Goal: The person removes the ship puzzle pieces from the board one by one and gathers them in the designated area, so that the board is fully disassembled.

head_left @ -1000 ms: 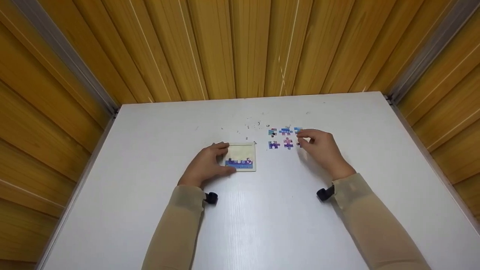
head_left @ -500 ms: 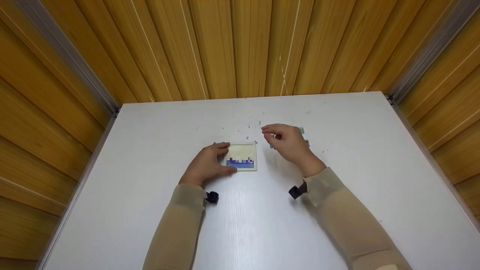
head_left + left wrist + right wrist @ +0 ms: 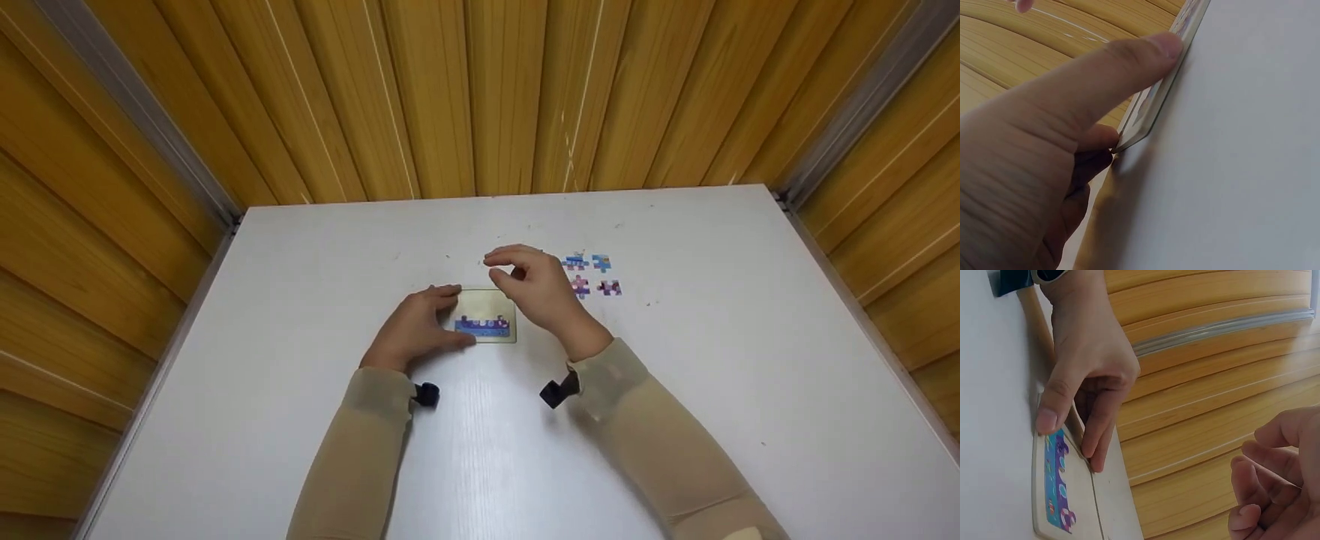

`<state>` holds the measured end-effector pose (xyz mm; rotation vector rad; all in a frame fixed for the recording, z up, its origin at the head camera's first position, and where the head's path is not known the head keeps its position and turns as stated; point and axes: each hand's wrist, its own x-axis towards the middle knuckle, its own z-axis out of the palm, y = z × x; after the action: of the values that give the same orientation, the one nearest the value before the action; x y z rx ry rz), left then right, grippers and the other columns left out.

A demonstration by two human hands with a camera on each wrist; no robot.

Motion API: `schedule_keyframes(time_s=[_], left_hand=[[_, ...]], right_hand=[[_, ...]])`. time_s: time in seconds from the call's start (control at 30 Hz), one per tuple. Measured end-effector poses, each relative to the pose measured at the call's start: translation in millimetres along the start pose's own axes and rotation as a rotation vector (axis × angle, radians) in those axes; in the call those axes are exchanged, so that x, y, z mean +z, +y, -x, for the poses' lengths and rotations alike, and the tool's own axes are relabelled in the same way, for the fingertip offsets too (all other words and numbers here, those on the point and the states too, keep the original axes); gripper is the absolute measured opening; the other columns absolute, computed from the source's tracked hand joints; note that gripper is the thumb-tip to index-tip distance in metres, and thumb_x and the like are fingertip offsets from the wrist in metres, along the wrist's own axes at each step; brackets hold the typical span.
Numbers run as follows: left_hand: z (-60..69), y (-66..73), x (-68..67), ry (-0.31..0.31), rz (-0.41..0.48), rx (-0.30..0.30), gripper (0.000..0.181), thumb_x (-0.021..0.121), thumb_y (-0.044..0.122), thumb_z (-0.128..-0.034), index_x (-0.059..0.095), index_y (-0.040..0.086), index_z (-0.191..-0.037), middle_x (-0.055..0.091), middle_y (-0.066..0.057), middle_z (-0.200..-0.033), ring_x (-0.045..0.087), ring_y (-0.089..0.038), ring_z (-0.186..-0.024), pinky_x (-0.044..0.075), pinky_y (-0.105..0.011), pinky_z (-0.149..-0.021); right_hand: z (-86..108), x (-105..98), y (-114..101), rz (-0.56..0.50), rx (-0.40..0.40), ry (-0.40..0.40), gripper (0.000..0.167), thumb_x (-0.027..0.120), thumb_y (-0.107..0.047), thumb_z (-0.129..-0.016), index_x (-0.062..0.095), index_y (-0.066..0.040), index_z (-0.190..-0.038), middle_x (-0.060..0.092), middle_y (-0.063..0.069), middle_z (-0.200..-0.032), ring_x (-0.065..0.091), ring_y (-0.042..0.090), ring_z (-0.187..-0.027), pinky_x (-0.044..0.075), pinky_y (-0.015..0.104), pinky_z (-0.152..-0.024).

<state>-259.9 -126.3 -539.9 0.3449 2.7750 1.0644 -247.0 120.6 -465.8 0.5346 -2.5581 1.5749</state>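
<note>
My left hand point(image 3: 412, 326) grips the left side of a small square puzzle board point(image 3: 484, 301), thumb on the near edge and fingers at the far edge. Along the board's near side lies a blue and purple strip of joined puzzle pieces point(image 3: 1060, 484); the rest of its bed is bare pale wood. My right hand point(image 3: 544, 292) hovers over the board's far right corner. Its fingers are loosely bent, and nothing shows between thumb and fingertips in the right wrist view. Several loose jigsaw pieces point(image 3: 575, 262) lie to the right of it, partly hidden by the hand.
A white tabletop point(image 3: 480, 465) bears everything. Small dark crumbs lie scattered on its far part. Yellow wood-pattern panels point(image 3: 495, 97) rise behind the table and at both sides. A black wrist device point(image 3: 426, 394) sits on the left wrist.
My right hand has moved left from the loose pieces to the board's far right corner, uncovering the rightmost pieces. The left hand has stayed on the board.
</note>
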Motion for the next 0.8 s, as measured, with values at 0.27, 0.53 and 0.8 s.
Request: schedule_keyframes(time_s=[0.27,0.53,0.8], left_hand=[[1.3,-0.4,0.8,-0.007,-0.008,0.008,0.091,0.106,0.044,-0.0793,0.069,0.013,-0.157,0.061,0.005,-0.170,0.044,-0.030,-0.169,0.036,-0.050,-0.141],[2.1,-0.7,-2.1,-0.001,-0.010,0.020,0.091,0.105,0.046,-0.0796,0.069,0.010,-0.155,0.060,0.007,-0.170,0.041,-0.030,-0.171,0.035,-0.051,-0.142],[1.6,-2.7,-1.7,-0.008,-0.003,0.036,0.087,0.105,0.042,-0.0814,0.070,0.010,-0.155,0.060,0.006,-0.171,0.042,-0.031,-0.170,0.036,-0.051,-0.141]], right_hand=[[10.0,22.1,13.4,-0.057,0.048,-0.047,0.026,0.073,-0.017,-0.109,0.082,-0.013,-0.133,0.076,0.007,-0.146,0.061,0.014,-0.078,0.052,0.023,-0.069],[10.6,34.1,22.7,-0.078,0.071,-0.096,0.033,0.074,-0.016,-0.107,0.078,-0.010,-0.140,0.075,0.009,-0.145,0.058,0.010,-0.074,0.050,0.022,-0.067],[11.2,44.7,35.5,-0.029,0.095,-0.161,0.035,0.074,-0.012,-0.106,0.078,-0.003,-0.139,0.076,0.013,-0.143,0.066,0.013,-0.091,0.056,0.027,-0.081]])
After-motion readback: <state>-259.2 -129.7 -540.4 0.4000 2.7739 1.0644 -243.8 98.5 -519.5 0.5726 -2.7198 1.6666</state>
